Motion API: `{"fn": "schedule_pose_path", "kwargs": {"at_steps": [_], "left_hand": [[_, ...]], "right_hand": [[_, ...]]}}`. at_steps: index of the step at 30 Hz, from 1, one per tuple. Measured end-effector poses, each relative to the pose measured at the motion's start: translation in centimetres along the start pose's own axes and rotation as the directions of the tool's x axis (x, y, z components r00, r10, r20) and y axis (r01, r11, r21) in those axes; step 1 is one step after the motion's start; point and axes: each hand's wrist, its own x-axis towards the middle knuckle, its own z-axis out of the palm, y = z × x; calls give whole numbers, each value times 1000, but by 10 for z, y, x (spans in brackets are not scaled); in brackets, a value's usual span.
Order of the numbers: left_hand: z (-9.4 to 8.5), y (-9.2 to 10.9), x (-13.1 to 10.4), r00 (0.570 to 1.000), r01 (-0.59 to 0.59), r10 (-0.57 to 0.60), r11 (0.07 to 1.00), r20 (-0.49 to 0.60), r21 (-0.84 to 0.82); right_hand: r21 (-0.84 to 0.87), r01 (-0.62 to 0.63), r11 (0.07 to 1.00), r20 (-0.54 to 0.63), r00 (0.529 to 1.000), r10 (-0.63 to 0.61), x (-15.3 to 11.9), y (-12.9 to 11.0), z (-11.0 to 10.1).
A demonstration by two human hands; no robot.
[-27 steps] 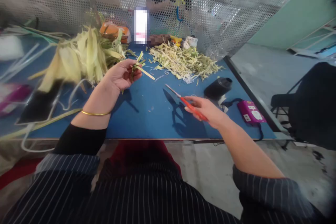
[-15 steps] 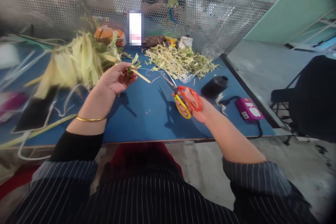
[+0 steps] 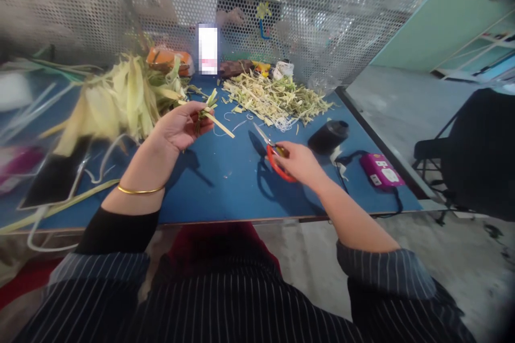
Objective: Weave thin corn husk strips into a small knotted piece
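Observation:
My left hand (image 3: pixel 183 127) is closed around a small bundle of corn husk strips (image 3: pixel 208 110); one pale strip sticks out to the right and another points up. The lower part of the bundle is hidden by my fingers. In my right hand (image 3: pixel 300 163) is a pair of scissors (image 3: pixel 277 163) with red and yellow handles, held low over the blue table (image 3: pixel 225 198). Their blades point up and to the left, apart from the bundle. Thin white thread (image 3: pixel 225 128) lies on the table between the hands.
Dried corn husks (image 3: pixel 120 96) are heaped at the left beside a dark tablet-like panel (image 3: pixel 56 177). Husk scraps (image 3: pixel 277 96) lie at the back. A black spool-like cylinder (image 3: pixel 328 136) and a purple box (image 3: pixel 381 170) with a cable are on the right. Perforated metal panels (image 3: pixel 173 16) stand behind.
My right hand has turned over, palm now downward, and the scissors have rotated with it, their blades now looking closed. My left hand keeps the bundle in nearly the same place.

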Motion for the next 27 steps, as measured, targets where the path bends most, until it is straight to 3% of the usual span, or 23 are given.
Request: {"fn": "schedule_pose_path", "kwargs": {"at_steps": [3, 5, 7, 9, 11, 12, 14, 16, 18, 20, 27], "left_hand": [[3, -2, -4, 1000, -11, 10, 999, 10, 42], [5, -6, -6, 999, -15, 13, 996, 31, 92], [7, -12, -7, 998, -33, 24, 989, 65, 144], [9, -19, -9, 992, -68, 46, 981, 120, 182], [13, -27, -11, 983, -104, 70, 975, 170, 197], [15, -31, -12, 980, -109, 72, 973, 183, 202], [18, -37, -13, 975, -107, 60, 971, 216, 213], [20, -42, -14, 965, -99, 39, 970, 260, 220], [22, -46, -14, 957, -75, 6, 971, 288, 229], [22, -49, -13, 955, -45, -26, 972, 295, 231], [24, -58, -13, 931, 8, -82, 979, 356, 203]], "right_hand": [[-434, 26, 901, -29, 999, -43, -16, -3, 1], [-566, 80, 820, 26, 997, -79, -24, -13, -4], [-594, 145, 792, 74, 989, -125, -25, -26, -12], [-452, 215, 866, 39, 974, -222, -17, -41, -20], [-60, 315, 947, -99, 942, -320, -1, -54, -22], [176, 335, 926, -151, 938, -311, 8, -59, -19], [565, 279, 776, -135, 960, -247, 25, -68, -9], [777, 198, 598, -52, 966, -251, 37, -72, 5], [864, 174, 472, -57, 966, -252, 42, -73, 17], [881, 198, 430, -95, 964, -248, 41, -70, 23], [782, 292, 551, -204, 955, -216, 35, -63, 21]]}}
